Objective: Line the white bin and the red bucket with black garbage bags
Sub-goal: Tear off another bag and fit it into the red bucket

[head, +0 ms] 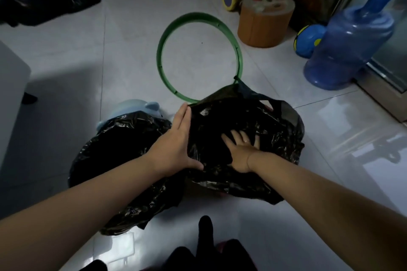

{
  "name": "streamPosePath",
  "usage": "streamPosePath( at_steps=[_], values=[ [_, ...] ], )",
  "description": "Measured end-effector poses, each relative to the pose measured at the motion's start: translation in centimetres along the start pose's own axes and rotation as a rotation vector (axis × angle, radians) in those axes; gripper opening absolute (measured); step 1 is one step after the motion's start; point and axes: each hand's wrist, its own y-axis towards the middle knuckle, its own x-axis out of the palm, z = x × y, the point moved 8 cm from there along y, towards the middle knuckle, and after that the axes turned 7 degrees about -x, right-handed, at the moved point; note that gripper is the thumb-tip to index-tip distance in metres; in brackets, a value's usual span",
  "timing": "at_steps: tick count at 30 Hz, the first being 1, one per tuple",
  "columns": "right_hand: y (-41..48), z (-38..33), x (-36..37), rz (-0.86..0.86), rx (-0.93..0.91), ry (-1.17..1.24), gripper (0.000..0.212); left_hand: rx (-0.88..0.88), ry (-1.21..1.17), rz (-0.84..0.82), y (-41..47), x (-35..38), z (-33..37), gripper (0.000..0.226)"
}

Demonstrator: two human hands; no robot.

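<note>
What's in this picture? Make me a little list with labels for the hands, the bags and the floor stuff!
Left hand: left hand lies flat with straight fingers against the side of the right black bag
Right hand: right hand presses down inside that bag, fingers spread
Other bag: left black bag, crinkled, draped over something hidden
Under the bags: covered, cannot tell
On the floor: green ring beyond the bags, lying flat
Far right: blue water jug
Near the jug: round stool

glossy black garbage bags (242, 121), green ring (161, 42), blue water jug (352, 39).
</note>
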Motion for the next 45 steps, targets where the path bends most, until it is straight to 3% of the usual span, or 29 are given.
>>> streamPosePath(
  at_steps=[4, 10, 12, 14, 16, 17, 20, 23, 31, 35, 40, 45],
  values=[
    [-1.4, -1.0, -1.8, 0.014, -0.046, 0.076, 0.079, -0.138, -0.016, -0.040, -0.3, -0.8, -1.8, 0.144],
    [-12.1, -2.4, -6.0, 0.331, -0.291, 0.146, 0.049, -0.315, 0.008, -0.209, -2.6, -1.9, -3.5, 0.126],
    [-14.7, -2.2, -7.7, 0.525, -0.342, 0.135, 0.036, -0.251, 0.162, 0.002, -2.7, -3.9, -2.0, 0.101],
    [-16.0, -0.7, -9.9, 0.782, -0.330, 0.195, 0.027, -0.049, 0.145, 0.283, -2.4, -6.1, 1.3, 0.057],
    [-15.8, 1.3, -11.1, 0.941, -0.211, 0.316, 0.022, 0.100, 0.028, 0.335, -1.6, -6.2, 4.1, 0.026],
    [-14.9, 2.0, -11.0, 0.940, -0.137, 0.353, 0.023, 0.107, -0.005, 0.284, -0.9, -5.3, 4.8, 0.024],
    [-11.3, 3.0, -9.4, 0.792, 0.036, 0.345, 0.037, -0.053, 0.040, 0.088, 1.9, -1.1, 4.2, 0.052],
    [-9.3, 3.5, -9.2, 0.762, 0.135, 0.323, 0.051, -0.170, 0.022, 0.054, 3.6, 0.6, 2.8, 0.072],
    [-6.5, 4.0, -11.5, 0.828, 0.254, 0.254, 0.057, -0.222, -0.048, 0.159, 5.9, 0.8, 2.1, 0.080],
    [-5.8, 4.6, -11.0, 0.783, 0.322, 0.218, 0.062, -0.265, -0.049, 0.213, 6.2, 1.2, 2.3, 0.082],
    [-4.2, 5.9, -11.2, 0.703, 0.302, 0.346, 0.068, -0.288, -0.099, 0.131, 7.6, 2.1, 1.8, 0.088],
    [-3.9, 6.9, -11.0, 0.666, 0.224, 0.441, 0.065, -0.341, -0.301, -0.003, 8.8, 2.9, -0.4, 0.088]
  ],
)
